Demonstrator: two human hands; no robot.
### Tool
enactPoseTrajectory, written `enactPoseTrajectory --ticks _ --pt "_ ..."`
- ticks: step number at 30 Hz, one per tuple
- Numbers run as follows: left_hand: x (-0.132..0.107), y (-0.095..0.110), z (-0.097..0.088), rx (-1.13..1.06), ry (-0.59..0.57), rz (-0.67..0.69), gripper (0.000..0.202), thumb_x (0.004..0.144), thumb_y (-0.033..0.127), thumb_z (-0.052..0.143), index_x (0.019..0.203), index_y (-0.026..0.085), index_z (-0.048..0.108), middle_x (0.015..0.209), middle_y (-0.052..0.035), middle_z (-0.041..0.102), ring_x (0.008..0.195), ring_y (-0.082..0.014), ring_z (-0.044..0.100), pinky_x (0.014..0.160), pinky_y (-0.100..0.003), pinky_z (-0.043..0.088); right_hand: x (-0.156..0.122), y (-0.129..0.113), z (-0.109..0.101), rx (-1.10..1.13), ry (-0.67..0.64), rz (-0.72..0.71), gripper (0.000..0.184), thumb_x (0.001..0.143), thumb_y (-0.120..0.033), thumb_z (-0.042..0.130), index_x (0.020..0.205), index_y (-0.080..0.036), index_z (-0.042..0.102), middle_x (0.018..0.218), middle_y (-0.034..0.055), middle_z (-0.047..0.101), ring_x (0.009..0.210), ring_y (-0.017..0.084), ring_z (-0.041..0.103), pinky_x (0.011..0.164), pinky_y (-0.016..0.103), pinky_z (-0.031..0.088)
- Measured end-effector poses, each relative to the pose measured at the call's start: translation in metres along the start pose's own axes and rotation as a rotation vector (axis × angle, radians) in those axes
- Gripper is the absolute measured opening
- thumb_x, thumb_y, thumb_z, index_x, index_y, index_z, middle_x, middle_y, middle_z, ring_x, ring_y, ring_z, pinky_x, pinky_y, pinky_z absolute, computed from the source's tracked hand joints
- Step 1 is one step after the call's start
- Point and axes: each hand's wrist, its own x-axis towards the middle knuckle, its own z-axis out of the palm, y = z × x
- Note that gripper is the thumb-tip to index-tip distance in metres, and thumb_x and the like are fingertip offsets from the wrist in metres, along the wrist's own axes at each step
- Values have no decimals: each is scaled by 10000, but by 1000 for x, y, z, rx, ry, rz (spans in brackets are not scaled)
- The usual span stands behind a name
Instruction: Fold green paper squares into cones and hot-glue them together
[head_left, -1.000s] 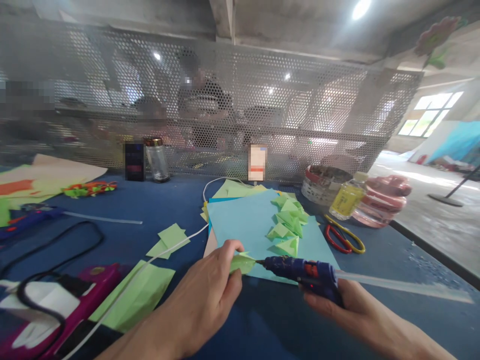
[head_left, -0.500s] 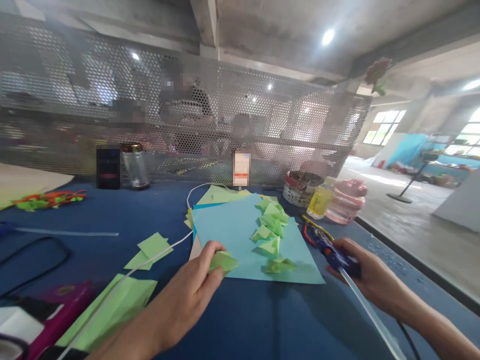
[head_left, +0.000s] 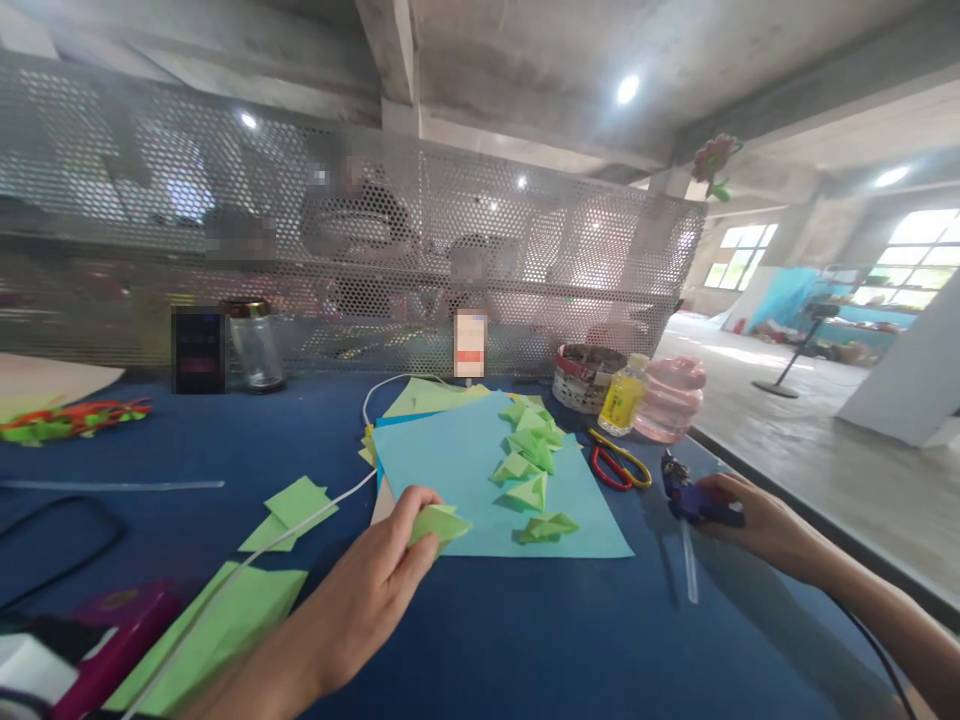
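Observation:
My left hand [head_left: 382, 565] pinches a folded green paper piece [head_left: 441, 526] between thumb and fingers, over the near left edge of a light blue paper sheet [head_left: 435, 450]. On that sheet's right half lie several folded green paper pieces [head_left: 529, 450] in a rough column, one [head_left: 549, 527] nearest me. To the right, my right hand [head_left: 765, 525] is wrapped round the handle of a dark blue glue gun [head_left: 694, 500], its nozzle pointing away from me. A clear glue stick [head_left: 689, 565] sticks out of its back. Red-and-yellow-handled scissors [head_left: 619, 462] lie between the sheet and the glue gun.
Green paper squares [head_left: 292, 510] and larger green sheets [head_left: 225, 620] lie at left, crossed by a white cable. A round tub [head_left: 589, 380], a yellow-labelled bottle [head_left: 622, 398] and a pink bottle [head_left: 670, 400] stand at back right. A glass jar [head_left: 256, 348] stands by the mesh partition [head_left: 435, 280].
My right hand has moved the glue gun right, away from the scissors, and turned it; its glue stick now points nearly straight toward me. My left hand still holds the green piece.

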Motion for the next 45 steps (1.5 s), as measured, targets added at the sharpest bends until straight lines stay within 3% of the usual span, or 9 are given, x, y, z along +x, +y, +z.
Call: enactPoseTrajectory --ticks 6,11,13,20,27,31,35,40,45 --pt "0 10 -8 -50 -73 -118 254 979 364 219 1048 243 432 784 1 594 705 -177 585 666 -283 448 -2 -2 -2 -24 6 -33 358 756 -495 656 953 -198 692 873 103 700 808 303 673 706 405 537" --pt "2 13 -10 -51 -100 -129 229 976 349 214 1008 244 415 712 19 535 677 -180 554 643 -275 417 -6 -15 -9 -113 46 -80 347 792 -429 625 1046 -209 711 1060 179 680 985 390 639 887 508 482" --pt "3 13 -9 -60 -107 -125 213 972 337 226 989 245 417 695 27 505 662 -176 537 639 -268 416 -5 -39 -9 -150 75 -101 404 793 -448 626 1106 -201 689 1132 182 656 1048 414 606 934 575 445" --pt "3 11 -9 -72 -106 -154 225 981 325 228 1053 240 423 875 -16 602 778 -183 575 709 -281 441 3 -167 18 -36 -230 -453 360 900 -251 553 1260 -241 551 1317 83 552 1216 244 536 1038 429 448" --pt "2 10 -15 -92 -104 -142 228 982 300 225 1067 236 427 826 2 569 662 -137 532 684 -251 439 18 -190 44 -101 -314 -562 510 779 15 447 1254 -156 515 1193 134 610 1103 255 601 943 422 506" --pt "4 11 -16 -102 -129 -162 245 980 317 228 1105 225 418 817 3 541 696 -148 517 694 -261 422 26 -188 52 14 -358 -475 419 774 21 407 1110 -161 580 997 110 657 928 242 658 815 396 527" --pt "5 12 -16 -122 -148 -211 207 974 297 250 1080 225 413 815 13 532 711 -155 511 701 -267 401 34 -195 52 140 -356 -390 352 866 -89 410 1193 -170 514 973 91 655 886 220 657 754 356 527" --pt "5 16 -17 -146 -151 -205 173 972 286 257 1023 233 414 831 20 524 715 -157 502 704 -268 389 37 -217 44 917 -741 -67 252 892 -313 523 1101 -177 559 935 37 594 689 110 592 530 185 439" --pt "4 13 -15 -136 -179 -151 227 974 327 205 1033 229 402 937 -22 554 829 -171 543 732 -268 402 30 -223 54 1259 -807 171 247 797 -262 585 1016 -162 642 893 30 580 660 82 519 517 159 383"
